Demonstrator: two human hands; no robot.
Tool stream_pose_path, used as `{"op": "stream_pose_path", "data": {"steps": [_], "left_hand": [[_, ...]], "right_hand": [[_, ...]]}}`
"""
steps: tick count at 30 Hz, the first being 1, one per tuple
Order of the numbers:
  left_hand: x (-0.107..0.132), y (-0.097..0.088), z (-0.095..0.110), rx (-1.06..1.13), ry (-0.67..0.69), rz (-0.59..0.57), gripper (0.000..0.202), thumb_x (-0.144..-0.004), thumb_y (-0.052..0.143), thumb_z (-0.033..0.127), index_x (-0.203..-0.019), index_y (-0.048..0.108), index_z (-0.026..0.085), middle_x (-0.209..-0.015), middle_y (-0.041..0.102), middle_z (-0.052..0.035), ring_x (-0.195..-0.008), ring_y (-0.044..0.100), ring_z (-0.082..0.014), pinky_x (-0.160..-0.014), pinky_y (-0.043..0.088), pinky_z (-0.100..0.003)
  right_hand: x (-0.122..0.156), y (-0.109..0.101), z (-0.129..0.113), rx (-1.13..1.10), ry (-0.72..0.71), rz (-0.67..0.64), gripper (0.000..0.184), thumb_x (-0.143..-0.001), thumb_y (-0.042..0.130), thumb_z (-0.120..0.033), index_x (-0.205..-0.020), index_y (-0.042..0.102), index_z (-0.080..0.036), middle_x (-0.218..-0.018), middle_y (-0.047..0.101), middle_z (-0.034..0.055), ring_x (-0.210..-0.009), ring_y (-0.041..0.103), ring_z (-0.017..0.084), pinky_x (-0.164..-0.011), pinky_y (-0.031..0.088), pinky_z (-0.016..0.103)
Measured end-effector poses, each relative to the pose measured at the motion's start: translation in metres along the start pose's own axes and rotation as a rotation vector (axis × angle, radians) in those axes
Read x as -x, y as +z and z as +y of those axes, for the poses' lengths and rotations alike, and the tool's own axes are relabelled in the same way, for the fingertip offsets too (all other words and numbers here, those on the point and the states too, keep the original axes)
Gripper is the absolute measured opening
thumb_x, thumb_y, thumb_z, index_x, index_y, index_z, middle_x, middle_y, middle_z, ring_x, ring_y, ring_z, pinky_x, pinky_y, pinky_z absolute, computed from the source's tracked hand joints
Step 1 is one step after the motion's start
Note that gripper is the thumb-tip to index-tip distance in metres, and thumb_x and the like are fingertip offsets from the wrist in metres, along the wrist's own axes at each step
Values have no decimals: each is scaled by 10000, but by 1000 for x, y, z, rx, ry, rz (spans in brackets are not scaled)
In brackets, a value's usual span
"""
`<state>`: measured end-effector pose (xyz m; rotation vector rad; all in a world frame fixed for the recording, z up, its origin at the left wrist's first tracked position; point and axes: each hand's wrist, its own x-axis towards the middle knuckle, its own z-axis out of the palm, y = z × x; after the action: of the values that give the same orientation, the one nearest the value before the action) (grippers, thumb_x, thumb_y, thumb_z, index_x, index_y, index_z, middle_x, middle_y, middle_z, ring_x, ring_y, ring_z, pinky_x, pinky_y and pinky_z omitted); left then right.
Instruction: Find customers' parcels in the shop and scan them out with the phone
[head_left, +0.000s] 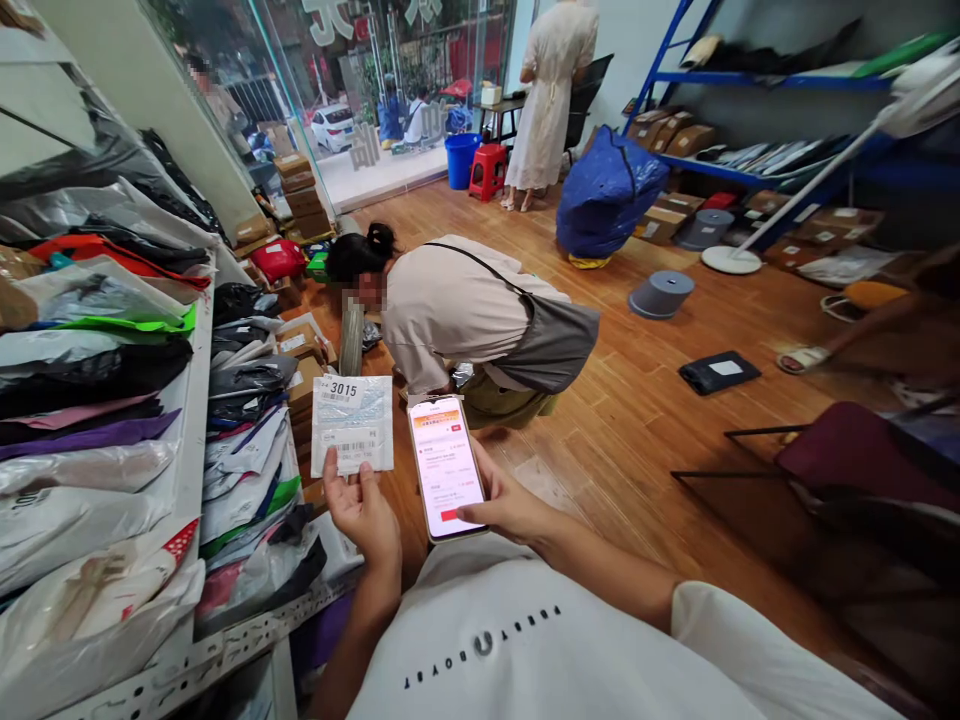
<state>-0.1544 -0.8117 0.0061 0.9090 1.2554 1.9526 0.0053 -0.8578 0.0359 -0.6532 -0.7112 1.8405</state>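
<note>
Between the fingers and thumb of my left hand (pixel 364 513) is the lower edge of a small white parcel bag (pixel 352 424). Its upper label reads 3015, and a barcode label sits lower down. My right hand (pixel 506 497) is closed around a smartphone (pixel 448 470), with the thumb over the bottom of the lit screen, near a red button. The screen shows a white list under an orange banner; its small text is too fine to read. Parcel and phone are side by side, apart from each other, in front of my white shirt (pixel 525 640).
A shelf rack (pixel 196 420) full of bagged parcels stands close on my left. Right ahead, a person (pixel 465 300) bends low over boxes. A grey stool (pixel 661 294), a black parcel (pixel 720 372), a blue sack (pixel 609 190) and a maroon chair (pixel 844 450) are to the right.
</note>
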Motion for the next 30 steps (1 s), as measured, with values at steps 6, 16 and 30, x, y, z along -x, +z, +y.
{"op": "stream_pose_path", "data": {"steps": [6,16,30], "left_hand": [[2,2,1,-4,-49,28,530,-780,695,236,-1285,536,223,-1263,604,-135,-1102,616,-217,-884,538,-328],[1,0,0,-36,-131,-20,495,-785,685,273,-1264,579,213,-1259,622,-123,-1098,618,-213,-925,508,-335],[0,12,-3,-123,-471,-588,309,-784,650,454,-828,697,151,-757,656,-4,-671,580,-117,-628,458,-209]], "right_hand": [[0,1,1,-16,-15,40,970,-529,827,-131,-1352,352,-325,-1280,588,36,-1114,593,220,-928,475,377],[-1,5,-1,-50,32,59,923,-548,810,-161,-1335,354,-316,-1206,632,35,-1054,623,231,-859,490,367],[-18,-6,21,-34,-61,311,391,-787,617,-356,-1159,556,-254,-1046,684,-1,-936,623,196,-835,450,319]]}}
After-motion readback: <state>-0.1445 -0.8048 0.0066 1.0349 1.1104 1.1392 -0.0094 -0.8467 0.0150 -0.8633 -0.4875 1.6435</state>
